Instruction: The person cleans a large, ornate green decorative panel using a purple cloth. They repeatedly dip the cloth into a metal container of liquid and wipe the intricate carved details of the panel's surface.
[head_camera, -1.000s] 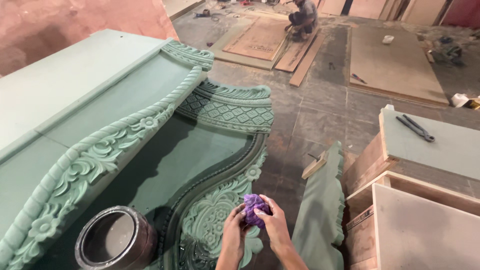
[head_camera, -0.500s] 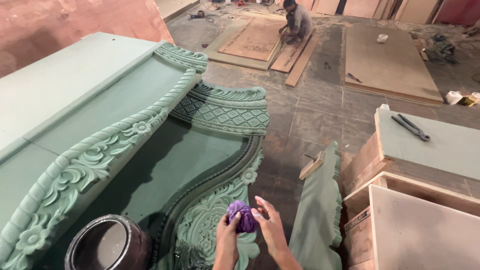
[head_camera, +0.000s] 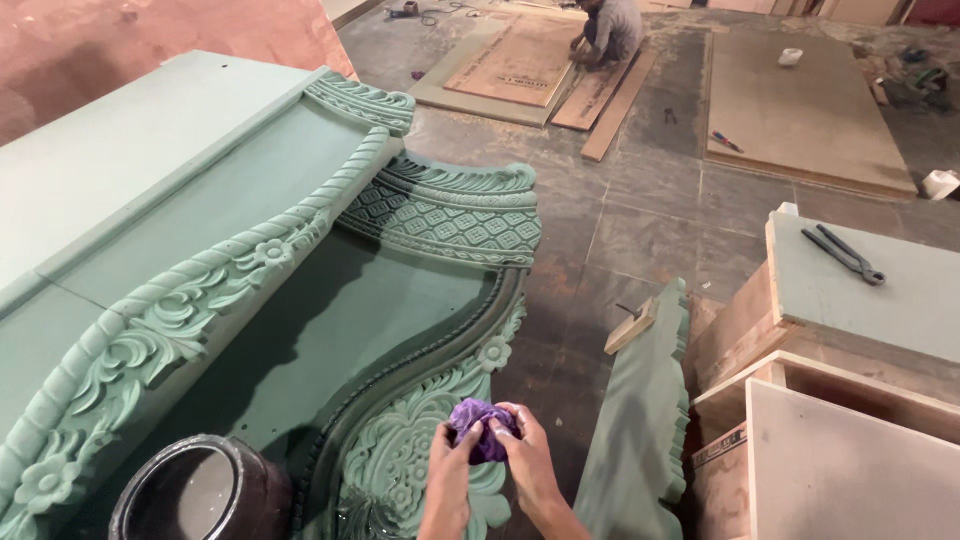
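Bunching a purple cloth (head_camera: 482, 428) between both hands, low centre, right over the carved green floral panel (head_camera: 400, 470). Cloth looks soft, light, limp: it likely crumples anywhere, best gripped as a wad. Left hand (head_camera: 447, 478) has fingers curled closed on its near side; right hand (head_camera: 527, 462) has fingers folded over the top, pinching it. Dark round tin (head_camera: 200, 495) sits just left on the panel. Further out: green scalloped board (head_camera: 640, 420), pincers (head_camera: 845, 255) on a box, a person (head_camera: 605, 30) crouching over floor boards.
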